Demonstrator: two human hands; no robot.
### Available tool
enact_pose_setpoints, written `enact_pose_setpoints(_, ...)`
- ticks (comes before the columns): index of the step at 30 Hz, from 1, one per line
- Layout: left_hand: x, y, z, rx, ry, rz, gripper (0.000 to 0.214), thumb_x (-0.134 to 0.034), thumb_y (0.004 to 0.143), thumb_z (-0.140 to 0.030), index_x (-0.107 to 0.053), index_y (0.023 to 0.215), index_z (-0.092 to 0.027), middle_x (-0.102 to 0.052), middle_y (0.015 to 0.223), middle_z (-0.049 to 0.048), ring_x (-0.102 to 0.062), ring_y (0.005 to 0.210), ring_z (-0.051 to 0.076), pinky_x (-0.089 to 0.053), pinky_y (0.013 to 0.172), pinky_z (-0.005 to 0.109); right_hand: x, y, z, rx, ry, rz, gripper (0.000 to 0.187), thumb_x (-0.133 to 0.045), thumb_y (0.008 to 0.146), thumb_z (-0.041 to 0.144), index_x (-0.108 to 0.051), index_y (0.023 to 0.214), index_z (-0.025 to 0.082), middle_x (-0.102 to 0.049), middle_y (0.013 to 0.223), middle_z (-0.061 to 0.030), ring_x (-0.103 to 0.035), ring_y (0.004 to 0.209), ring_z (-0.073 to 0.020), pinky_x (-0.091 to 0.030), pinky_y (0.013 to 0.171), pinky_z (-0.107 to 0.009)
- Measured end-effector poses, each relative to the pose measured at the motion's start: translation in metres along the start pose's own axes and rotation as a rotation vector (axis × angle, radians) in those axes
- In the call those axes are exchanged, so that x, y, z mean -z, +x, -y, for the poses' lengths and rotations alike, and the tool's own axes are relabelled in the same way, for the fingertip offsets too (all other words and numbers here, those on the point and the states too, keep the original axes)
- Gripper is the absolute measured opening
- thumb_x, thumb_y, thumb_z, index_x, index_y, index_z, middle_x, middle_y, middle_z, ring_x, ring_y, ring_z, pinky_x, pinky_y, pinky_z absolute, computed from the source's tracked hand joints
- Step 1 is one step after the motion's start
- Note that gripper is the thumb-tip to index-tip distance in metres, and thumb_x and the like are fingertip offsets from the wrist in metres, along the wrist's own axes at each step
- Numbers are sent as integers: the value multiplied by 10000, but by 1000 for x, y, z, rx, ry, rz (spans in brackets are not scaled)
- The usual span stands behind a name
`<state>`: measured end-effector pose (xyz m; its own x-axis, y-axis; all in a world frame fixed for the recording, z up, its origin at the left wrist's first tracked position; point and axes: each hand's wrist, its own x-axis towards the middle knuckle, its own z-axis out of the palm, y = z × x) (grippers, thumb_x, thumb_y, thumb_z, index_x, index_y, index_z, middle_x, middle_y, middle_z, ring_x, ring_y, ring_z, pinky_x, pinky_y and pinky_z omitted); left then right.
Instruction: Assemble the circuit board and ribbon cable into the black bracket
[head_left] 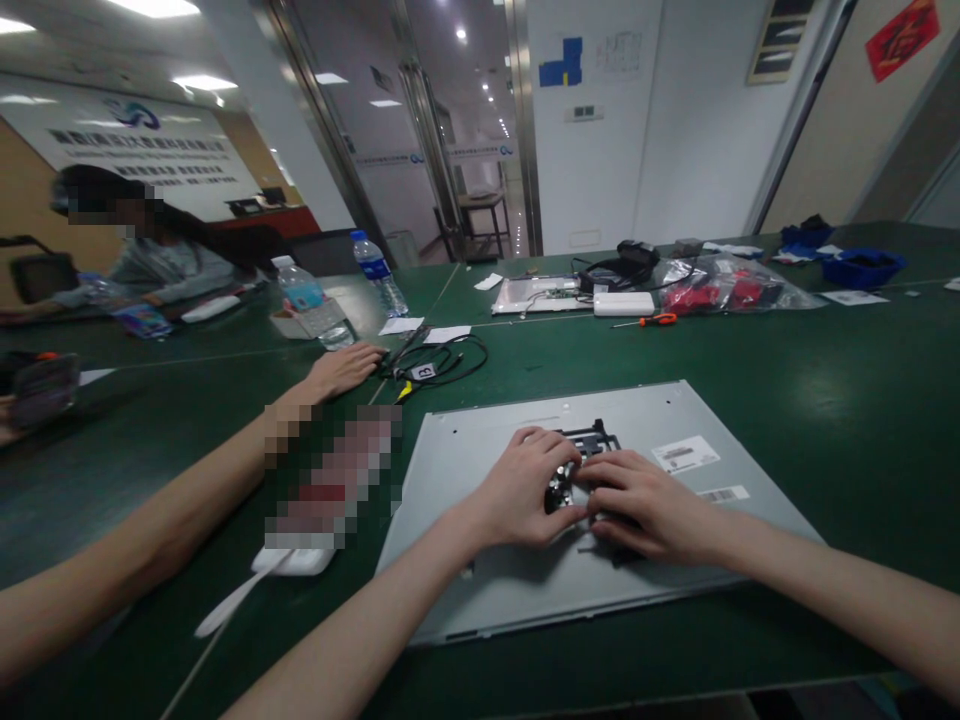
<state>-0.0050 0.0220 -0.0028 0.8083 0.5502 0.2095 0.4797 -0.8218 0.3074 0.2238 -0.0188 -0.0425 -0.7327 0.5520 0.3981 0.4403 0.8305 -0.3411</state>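
A large flat grey metal panel (487, 450) with white labels (686, 453) lies on the green table in front of me. Near its middle is a black frame-like bracket (598, 432), partly covered by my fingers. My left hand (529, 490) curls from the left around a small black and shiny metal part (559, 490) at this bracket. From the right, my right hand (645, 505) bends its fingers over the same spot, touching the bracket area. What sits beneath the right fingertips is hidden.
Another person's hand (345, 370) rests by black cables (450, 365) at left. A white power bank (296, 560) lies nearby. Behind are water bottles (375, 275), an orange screwdriver (656, 320), a white box (624, 304), a plastic bag (735, 285) and blue trays (862, 268).
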Motion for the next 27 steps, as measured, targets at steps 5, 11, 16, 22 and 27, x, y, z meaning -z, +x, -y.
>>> enact_pose_setpoints(5, -1, 0, 1, 10, -1, 2, 329, -652, 803, -407, -572, 1061, -219, -632, 1050, 79, -576, 1021, 289, -382, 1028, 517, 0, -1, 0, 0, -20, -6, 181, -579, 990, 292, -662, 1130, 213, -610, 1316, -104, -522, 1248, -266, -449, 1045, -474)
enact_pose_setpoints(11, -2, 0, 2, 5, -12, 0, 345, -656, 771, -363, -568, 1076, -227, -629, 1075, 77, -568, 1053, 296, -373, 1038, 522, 0, -1, 1, 4, -6, -20, 140, -592, 978, 277, -653, 1073, 195, -613, 1309, -111, -525, 1242, -266, -450, 1043, -462)
enact_pose_setpoints(16, -2, 0, 2, 9, -5, 8, 351, -652, 762, -362, -567, 1073, -223, -618, 1080, 83, -556, 1054, 301, -377, 1031, 527, 0, 1, 2, -1, 51, -47, 196, -582, 978, 260, -612, 1157, 186, -635, 1271, -106, -540, 1221, -248, -443, 1051, -442)
enact_pose_setpoints(22, -2, 0, 1, 8, -11, 16, 393, -681, 735, -352, -555, 1083, -221, -611, 1110, 83, -541, 1079, 302, -373, 1045, 520, 0, 1, 0, 7, 18, -22, 233, -575, 985, 270, -619, 1206, 209, -621, 1306, -95, -530, 1233, -250, -432, 1060, -454)
enact_pose_setpoints(27, 0, 1, 1, -2, -28, 25, 422, -702, 741, -416, -542, 1083, -229, -602, 1114, 78, -539, 1074, 308, -380, 1041, 536, 2, 1, 1, 8, 11, -12, 202, -574, 987, 265, -642, 1170, 217, -625, 1298, -96, -536, 1220, -252, -439, 1046, -467)
